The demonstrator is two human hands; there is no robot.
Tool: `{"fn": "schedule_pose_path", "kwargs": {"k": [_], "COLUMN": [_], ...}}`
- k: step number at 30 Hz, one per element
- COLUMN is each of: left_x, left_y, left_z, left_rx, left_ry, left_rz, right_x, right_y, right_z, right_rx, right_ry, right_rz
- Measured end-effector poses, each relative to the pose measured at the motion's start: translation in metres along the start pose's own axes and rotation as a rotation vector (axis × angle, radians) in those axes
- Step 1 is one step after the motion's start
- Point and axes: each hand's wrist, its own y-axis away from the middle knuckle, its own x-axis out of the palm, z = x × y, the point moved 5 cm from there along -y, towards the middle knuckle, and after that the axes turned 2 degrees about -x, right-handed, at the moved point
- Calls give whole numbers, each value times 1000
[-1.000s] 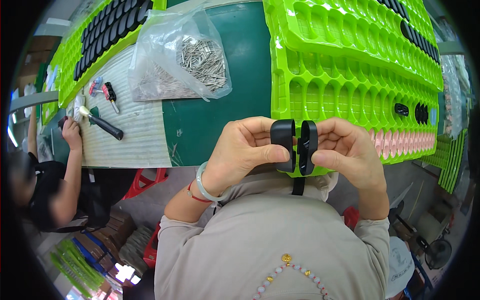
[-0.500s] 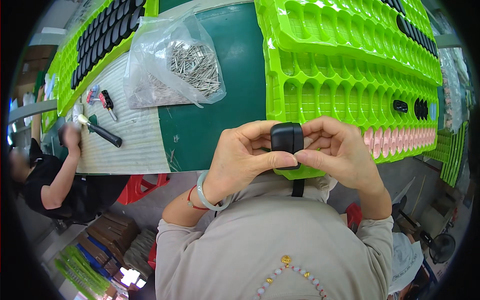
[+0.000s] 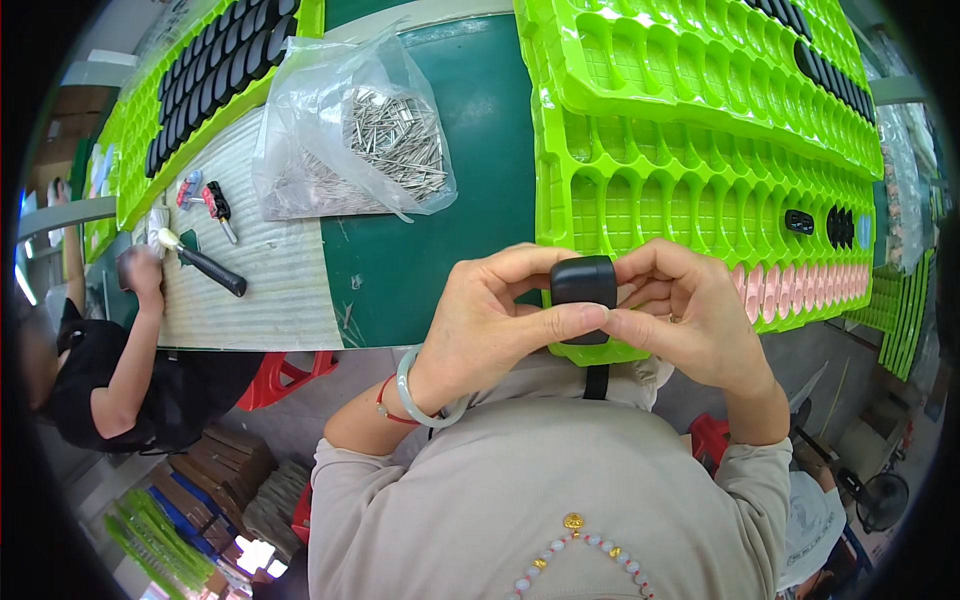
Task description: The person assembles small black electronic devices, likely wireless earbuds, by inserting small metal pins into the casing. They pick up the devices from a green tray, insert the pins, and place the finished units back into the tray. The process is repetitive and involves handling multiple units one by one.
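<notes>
Black case (image 3: 583, 290): held up at the near edge of a green tray (image 3: 551, 210), halves together.
Left hand (image 3: 495, 312): clamped on its left side, thumb across front.
Right hand (image 3: 685, 308): gripping its right side, thumbs meeting.
Pink pieces (image 3: 754, 295): tray's near row.
Clear bag (image 3: 290, 130): farther from me, metal pins (image 3: 395, 140) inside.

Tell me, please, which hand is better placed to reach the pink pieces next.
Probably the right hand: it is nearer the pink pieces in the green tray, while the left hand is beyond the black case. Both hands hold the case, so it would need to let go.
</notes>
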Motion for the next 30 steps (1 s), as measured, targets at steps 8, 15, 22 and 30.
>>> {"fn": "schedule_pose_path", "kwargs": {"k": [8, 15, 22, 30], "left_x": [-6, -17, -25, -53], "left_y": [-4, -8, -14, 7], "left_z": [3, 2, -24, -80], "left_rx": [-89, 7, 165, 730], "left_ry": [409, 569, 670, -495], "left_rz": [167, 202, 50, -488], "right_x": [-10, -21, 13, 18], "right_y": [-17, -31, -14, -62], "right_z": [4, 38, 97, 138], "right_rx": [224, -328, -975, -1181], "right_ry": [-236, 250, 1070, 1186], "right_rz": [259, -38, -102, -116]}}
